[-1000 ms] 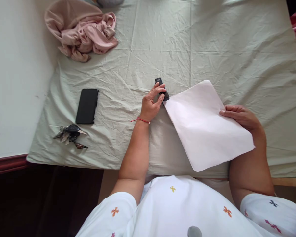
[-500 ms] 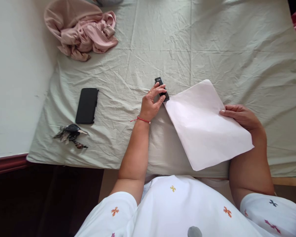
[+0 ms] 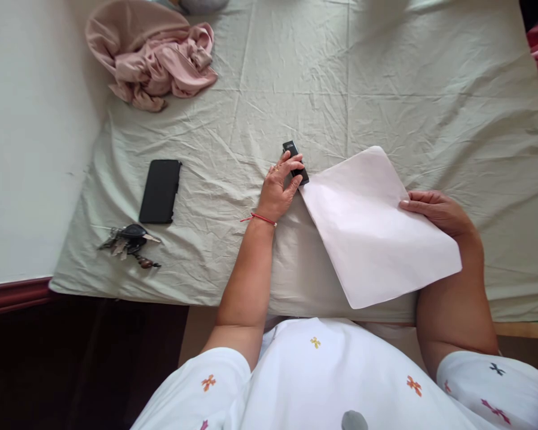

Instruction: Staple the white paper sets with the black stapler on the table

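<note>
My left hand (image 3: 278, 186) is closed around a small black stapler (image 3: 301, 174), with the thumb on its near end and the fingers across its top. The stapler's front end meets the upper left corner of the white paper sheets (image 3: 376, 233). On the other side, my right hand (image 3: 442, 210) pinches the sheets' right edge, thumb on top and the other fingers partly hidden underneath. The paper lies tilted, bowed a little in the middle. Whether the stapler's jaws are pressed together cannot be made out.
A black phone (image 3: 160, 191) lies on the pale green cloth (image 3: 296, 107) to the left, with a bunch of keys (image 3: 132, 242) below it. Crumpled pink fabric (image 3: 161, 60) sits at the back left, beside the white wall (image 3: 31, 149).
Both hands keep their grips on the stapler and the paper. The paper's lower right corner has shifted slightly, and the whole view has moved a little.
</note>
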The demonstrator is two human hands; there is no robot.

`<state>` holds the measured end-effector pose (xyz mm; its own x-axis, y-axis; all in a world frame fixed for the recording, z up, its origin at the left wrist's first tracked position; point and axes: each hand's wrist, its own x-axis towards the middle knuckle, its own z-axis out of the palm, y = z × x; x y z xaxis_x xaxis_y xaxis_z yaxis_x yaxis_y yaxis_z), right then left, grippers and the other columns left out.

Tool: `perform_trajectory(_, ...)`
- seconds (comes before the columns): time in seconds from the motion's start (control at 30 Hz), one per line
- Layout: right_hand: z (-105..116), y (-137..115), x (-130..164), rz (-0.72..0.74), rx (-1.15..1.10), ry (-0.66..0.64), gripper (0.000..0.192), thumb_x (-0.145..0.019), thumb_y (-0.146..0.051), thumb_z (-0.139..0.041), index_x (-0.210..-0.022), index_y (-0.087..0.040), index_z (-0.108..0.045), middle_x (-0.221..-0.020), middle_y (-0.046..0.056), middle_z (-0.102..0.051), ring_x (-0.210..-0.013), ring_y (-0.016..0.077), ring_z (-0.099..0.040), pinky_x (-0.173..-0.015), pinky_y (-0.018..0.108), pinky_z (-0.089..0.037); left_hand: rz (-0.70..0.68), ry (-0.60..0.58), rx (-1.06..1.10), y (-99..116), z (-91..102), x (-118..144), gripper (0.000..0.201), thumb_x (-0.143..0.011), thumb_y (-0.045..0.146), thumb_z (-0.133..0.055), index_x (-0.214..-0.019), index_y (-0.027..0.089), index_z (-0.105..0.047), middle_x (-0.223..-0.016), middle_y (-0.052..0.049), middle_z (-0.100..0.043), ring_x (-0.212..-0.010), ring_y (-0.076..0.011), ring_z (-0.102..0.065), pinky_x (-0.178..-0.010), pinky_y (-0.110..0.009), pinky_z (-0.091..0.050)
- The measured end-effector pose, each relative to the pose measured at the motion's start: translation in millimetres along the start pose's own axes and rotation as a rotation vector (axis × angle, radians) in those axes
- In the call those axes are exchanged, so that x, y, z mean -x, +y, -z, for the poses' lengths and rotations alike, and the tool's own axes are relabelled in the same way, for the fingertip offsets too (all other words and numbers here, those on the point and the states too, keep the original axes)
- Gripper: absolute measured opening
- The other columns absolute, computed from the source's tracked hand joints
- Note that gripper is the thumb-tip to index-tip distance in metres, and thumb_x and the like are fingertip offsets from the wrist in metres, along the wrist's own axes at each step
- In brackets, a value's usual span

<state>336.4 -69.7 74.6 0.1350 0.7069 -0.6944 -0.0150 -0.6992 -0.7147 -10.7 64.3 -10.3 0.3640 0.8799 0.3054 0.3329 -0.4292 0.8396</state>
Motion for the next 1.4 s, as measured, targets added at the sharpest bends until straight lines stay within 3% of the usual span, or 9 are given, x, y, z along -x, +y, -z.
perform_trajectory(0.23,1,3,1,0.003,-0.021,-0.025,0.030,-0.071,-0.035,-0.093,-0.092,-0.018,-0.077,-0.074,0.002,-0.076,-0.054,0.0143,-0.067,-0.048,0.023,-0.054,-0.013,0.002,0.044,4,2.7,0,0.043,-0.099,0.062,-0.056,-0.119,0.026,-0.069,-0.150,-0.012,-0.066,-0.158,-0.0275,-0.043,-0.132,-0.055,-0.028)
perform_trajectory(0.47,3,9,5,-0.010,-0.028,-0.167,0.037,-0.064,-0.039,-0.096,-0.089,-0.019,-0.078,-0.076,0.006,-0.078,-0.057,0.0195,-0.071,-0.050,0.027,-0.057,-0.005,0.072,0.135,-3,-2.0,-1,0.054,-0.097,0.068,-0.056,-0.134,0.029,-0.064,-0.150,-0.011,-0.066,-0.156,-0.0269,-0.046,-0.130,-0.049,-0.036)
perform_trajectory(0.57,0,15,2,0.122,-0.101,-0.107,0.034,-0.065,-0.036,-0.096,-0.092,-0.021,-0.081,-0.084,0.005,-0.081,-0.062,0.0186,-0.073,-0.056,0.027,-0.059,0.024,0.155,0.155,-5,-4.9,0,0.057,-0.098,0.070,-0.053,-0.141,0.033,-0.059,-0.150,-0.008,-0.064,-0.149,-0.0249,-0.055,-0.122,-0.042,-0.047)
perform_trajectory(0.63,-4,19,-4,0.260,-0.163,-0.028,0.032,-0.067,-0.034,-0.094,-0.095,-0.023,-0.082,-0.091,0.005,-0.082,-0.069,0.0181,-0.074,-0.065,0.028,-0.061,0.056,0.256,0.143,-2,-4.5,1,0.057,-0.097,0.071,-0.052,-0.137,0.032,-0.062,-0.142,-0.007,-0.068,-0.140,-0.0239,-0.062,-0.114,-0.038,-0.053)
perform_trajectory(0.77,-14,23,-19,0.448,-0.213,0.053,0.026,-0.072,-0.034,-0.090,-0.095,-0.025,-0.081,-0.100,0.003,-0.083,-0.087,0.0198,-0.076,-0.083,0.030,-0.061,0.150,0.364,0.228,15,-1.2,4,0.052,-0.095,0.073,-0.055,-0.102,0.026,-0.074,-0.102,-0.005,-0.077,-0.097,-0.0189,-0.073,-0.082,-0.030,-0.060)
perform_trajectory(0.9,-22,22,-29,0.457,-0.184,0.020,0.025,-0.076,-0.036,-0.088,-0.099,-0.027,-0.081,-0.103,0.001,-0.082,-0.091,0.0178,-0.075,-0.090,0.029,-0.061,0.207,0.265,0.383,26,-4.7,6,0.062,-0.095,0.079,-0.048,-0.077,0.024,-0.070,-0.068,-0.002,-0.066,-0.060,-0.0130,-0.061,-0.053,-0.029,-0.048)
perform_trajectory(1.1,-27,23,-36,0.415,-0.048,-0.012,0.028,-0.081,-0.040,-0.085,-0.106,-0.026,-0.081,-0.103,0.000,-0.081,-0.089,0.0170,-0.074,-0.086,0.029,-0.062,0.276,0.145,0.529,26,-6.6,6,0.063,-0.090,0.080,-0.054,-0.064,0.023,-0.059,-0.053,0.002,-0.045,-0.046,-0.0105,-0.047,-0.042,-0.028,-0.037)
perform_trajectory(1.27,-25,26,-37,0.433,-0.037,-0.019,0.028,-0.081,-0.044,-0.085,-0.102,-0.026,-0.081,-0.099,-0.001,-0.081,-0.088,0.0164,-0.075,-0.083,0.028,-0.063,0.340,-0.054,0.539,30,4.1,9,0.045,-0.075,0.064,-0.085,-0.075,0.021,-0.073,-0.057,0.003,-0.057,-0.043,-0.0067,-0.041,-0.038,-0.025,-0.032)
perform_trajectory(1.4,-26,23,-35,0.443,-0.047,-0.008,0.037,-0.076,-0.046,-0.089,-0.106,-0.026,-0.080,-0.101,0.000,-0.081,-0.089,0.0191,-0.076,-0.079,0.030,-0.064,0.388,-0.075,0.572,29,2.6,9,0.042,-0.067,0.058,-0.092,-0.081,0.020,-0.079,-0.068,0.000,-0.073,-0.056,-0.0127,-0.063,-0.050,-0.026,-0.053)
